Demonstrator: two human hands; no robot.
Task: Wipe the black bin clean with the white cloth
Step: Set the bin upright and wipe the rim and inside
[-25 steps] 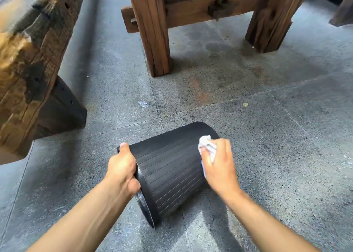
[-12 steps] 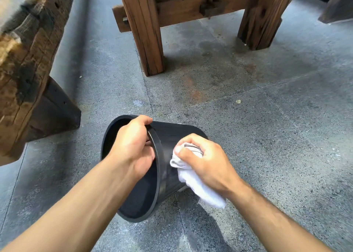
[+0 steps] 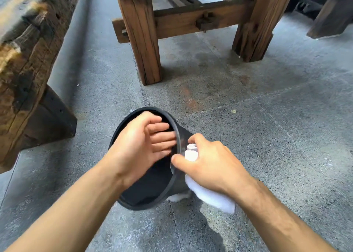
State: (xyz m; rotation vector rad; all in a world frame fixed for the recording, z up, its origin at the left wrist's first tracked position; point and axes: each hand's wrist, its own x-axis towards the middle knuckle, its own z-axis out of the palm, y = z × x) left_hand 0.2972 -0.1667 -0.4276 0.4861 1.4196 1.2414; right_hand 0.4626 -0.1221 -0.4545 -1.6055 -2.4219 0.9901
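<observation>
The black bin (image 3: 148,186) is tipped on the concrete floor with its round mouth facing up toward me. My left hand (image 3: 141,146) lies across the mouth, slightly blurred. Its fingers are stretched out and apart, their tips against the inner wall at the right rim. My right hand (image 3: 212,163) is closed on the bunched white cloth (image 3: 210,196) and presses it against the bin's outer right wall just below the rim. Its thumb rests at the rim. Part of the cloth hangs out below that hand, down to the floor.
A heavy wooden table stands ahead, with one leg (image 3: 141,37) straight beyond the bin and another (image 3: 254,26) to the right. A rough timber bench (image 3: 24,60) on a dark support (image 3: 51,116) runs along the left. Grey concrete floor (image 3: 277,137) spreads to the right.
The bin has swung from lying on its side to mouth-up. My left hand let go of its curled grip on the rim and spread its fingers inside. My right hand moved the cloth toward the rim.
</observation>
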